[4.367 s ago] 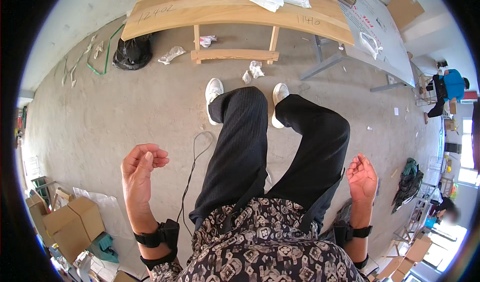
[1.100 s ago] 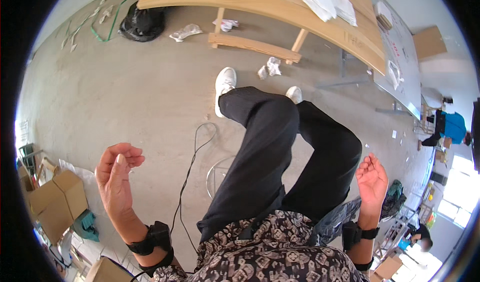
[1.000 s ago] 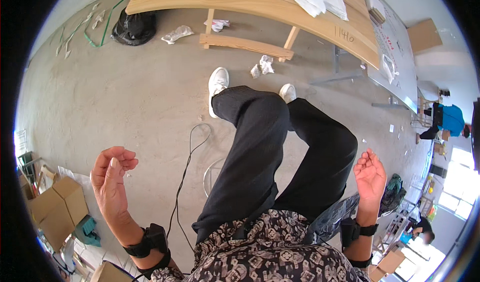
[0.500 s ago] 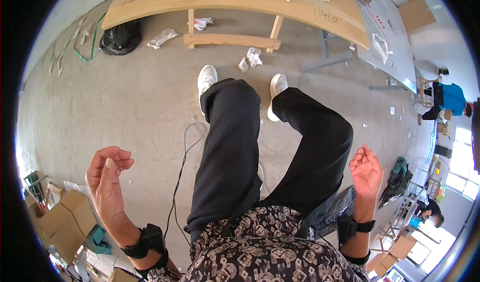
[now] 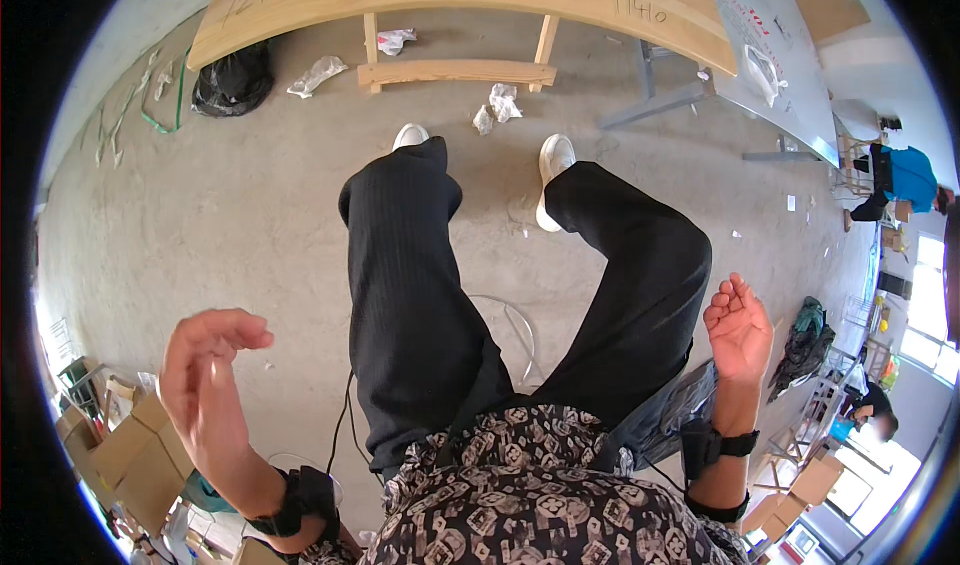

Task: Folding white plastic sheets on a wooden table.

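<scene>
Cardboard box (image 5: 140,460): brown, near left, low beside the person's left forearm; the closest loose item to the left hand (image 5: 205,375). Hand and box stand apart.

Left hand: raised at left, fingers bent in a loose hook, thumb below them with a moderate gap between. Grip holds nothing. Slightly blurred.

Right hand (image 5: 738,335): raised at right, palm showing, fingers half curled, a narrow cupped grip with nothing in it. Just right of the bent right knee; touching nothing that I can make out.

Both forearms carry black straps (image 5: 715,445). Person wears dark trousers (image 5: 400,255), patterned shirt (image 5: 540,495) and white shoes (image 5: 557,160); knees apart. Between the legs, a thin pale ring (image 5: 533,340), partly covered. Dark shiny material (image 5: 665,405) by the right hip, kind unclear. Black cable (image 5: 340,425) near left, beside the left thigh.

Far side: wooden table (image 5: 460,0), handwritten marks on top, white sheets at its far edge, crumpled white scraps (image 5: 505,102) on the floor before it. Far left: black bag (image 5: 235,80), green strap (image 5: 181,95). Far right: grey-topped table (image 5: 805,105) with a white plastic piece (image 5: 762,75). Beyond, at right, a person in blue (image 5: 912,177); another person in dark clothing (image 5: 877,400) nearer, lower right.
</scene>
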`<action>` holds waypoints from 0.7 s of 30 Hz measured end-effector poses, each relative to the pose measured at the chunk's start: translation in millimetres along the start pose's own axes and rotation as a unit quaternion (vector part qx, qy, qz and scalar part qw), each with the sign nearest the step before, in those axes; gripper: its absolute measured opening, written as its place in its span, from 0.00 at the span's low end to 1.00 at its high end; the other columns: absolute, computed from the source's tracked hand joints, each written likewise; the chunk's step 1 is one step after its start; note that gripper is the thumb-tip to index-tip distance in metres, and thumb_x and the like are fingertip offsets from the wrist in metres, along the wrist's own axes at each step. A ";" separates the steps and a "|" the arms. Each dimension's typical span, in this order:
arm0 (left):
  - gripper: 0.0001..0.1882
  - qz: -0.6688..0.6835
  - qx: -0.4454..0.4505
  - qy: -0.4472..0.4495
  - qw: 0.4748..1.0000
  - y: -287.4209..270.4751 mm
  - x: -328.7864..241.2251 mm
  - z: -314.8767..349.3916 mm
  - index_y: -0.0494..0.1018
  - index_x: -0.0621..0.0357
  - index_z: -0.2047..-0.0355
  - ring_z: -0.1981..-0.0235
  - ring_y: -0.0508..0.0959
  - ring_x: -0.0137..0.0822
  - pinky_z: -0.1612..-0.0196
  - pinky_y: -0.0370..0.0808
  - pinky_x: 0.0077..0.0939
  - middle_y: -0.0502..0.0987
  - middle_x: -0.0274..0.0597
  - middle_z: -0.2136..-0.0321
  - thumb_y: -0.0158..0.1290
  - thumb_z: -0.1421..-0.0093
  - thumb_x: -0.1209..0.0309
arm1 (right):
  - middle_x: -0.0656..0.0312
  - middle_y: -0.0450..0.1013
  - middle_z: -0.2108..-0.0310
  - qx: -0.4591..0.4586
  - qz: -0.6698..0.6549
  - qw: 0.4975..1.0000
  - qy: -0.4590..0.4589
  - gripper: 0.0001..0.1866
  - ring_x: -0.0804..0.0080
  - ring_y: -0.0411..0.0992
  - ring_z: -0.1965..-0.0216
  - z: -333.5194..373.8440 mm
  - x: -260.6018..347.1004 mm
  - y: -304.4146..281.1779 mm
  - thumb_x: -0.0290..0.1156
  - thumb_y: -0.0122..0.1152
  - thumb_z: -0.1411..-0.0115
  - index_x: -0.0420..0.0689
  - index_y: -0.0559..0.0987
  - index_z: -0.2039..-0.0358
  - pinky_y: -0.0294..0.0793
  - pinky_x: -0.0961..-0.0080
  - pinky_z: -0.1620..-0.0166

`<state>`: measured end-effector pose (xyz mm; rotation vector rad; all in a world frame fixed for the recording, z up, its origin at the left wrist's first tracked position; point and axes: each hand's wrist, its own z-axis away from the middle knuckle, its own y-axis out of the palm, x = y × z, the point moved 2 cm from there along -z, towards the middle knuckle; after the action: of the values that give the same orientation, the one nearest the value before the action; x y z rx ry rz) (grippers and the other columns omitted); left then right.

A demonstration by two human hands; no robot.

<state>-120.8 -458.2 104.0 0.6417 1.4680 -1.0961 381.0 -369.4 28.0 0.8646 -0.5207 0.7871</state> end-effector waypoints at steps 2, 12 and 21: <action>0.18 0.060 0.082 0.093 0.991 16.1 -17.1 4.5 0.72 0.70 0.62 0.71 0.77 0.37 0.65 0.74 0.30 0.77 0.46 0.71 0.55 0.41 0.63 | 0.57 0.73 0.63 -0.014 0.002 1.000 0.001 0.14 0.68 0.70 0.64 0.7 -0.3 0.1 0.28 0.51 0.38 0.35 0.72 0.54 0.72 0.73 0.58; 0.16 0.125 0.251 0.411 0.867 107.2 -91.6 28.7 0.77 0.66 0.72 0.74 0.78 0.39 0.76 0.73 0.29 0.77 0.45 0.74 0.59 0.63 0.69 | 0.54 0.71 0.60 0.049 -0.001 0.999 0.001 0.17 0.67 0.68 0.62 -6.7 3.5 -8.1 0.30 0.49 0.36 0.32 0.69 0.52 0.69 0.72 0.58; 0.14 0.097 0.094 0.301 0.944 122.0 -128.3 44.4 0.74 0.67 0.82 0.83 0.74 0.37 0.81 0.70 0.28 0.74 0.48 0.80 0.55 0.67 0.67 | 0.55 0.72 0.62 0.005 -0.003 1.000 0.004 0.15 0.67 0.69 0.64 -2.2 -0.9 -7.4 0.29 0.48 0.36 0.33 0.71 0.52 0.70 0.74 0.58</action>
<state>32.4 -423.0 196.9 1.3169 1.7710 -0.9299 386.5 -370.9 22.7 0.8716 -0.5075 0.7885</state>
